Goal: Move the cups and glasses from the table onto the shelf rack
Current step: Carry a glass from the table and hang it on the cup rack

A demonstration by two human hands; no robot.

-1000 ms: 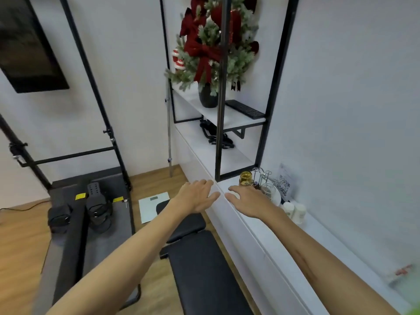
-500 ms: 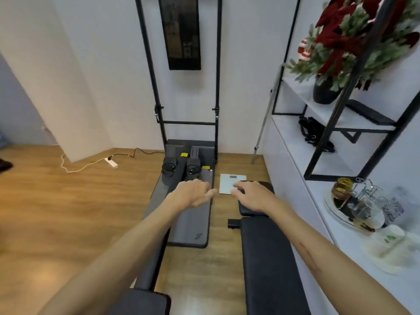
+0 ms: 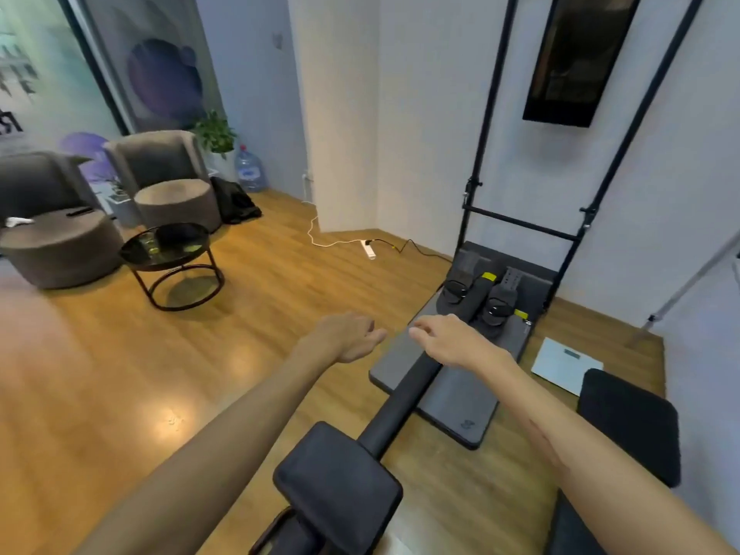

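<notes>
A round black glass table (image 3: 168, 250) stands far to the left by the armchairs, with small glasses (image 3: 150, 242) on its top, too small to tell apart. My left hand (image 3: 348, 338) and my right hand (image 3: 452, 340) are stretched out in front of me in mid-air above the floor and the exercise machine. Both hold nothing and their fingers hang loosely curled. The shelf rack is out of view.
A black rowing-type machine (image 3: 460, 354) with foot straps and a padded seat (image 3: 340, 486) lies right below my hands. A black bench (image 3: 628, 422) and a white scale (image 3: 564, 364) are at right. Two grey armchairs (image 3: 168, 182), a power strip (image 3: 368, 248) and open wood floor lie left.
My view has swung left, away from the shelf rack and its glasses toward the room with the round table. Both hands stayed outstretched and hold nothing.
</notes>
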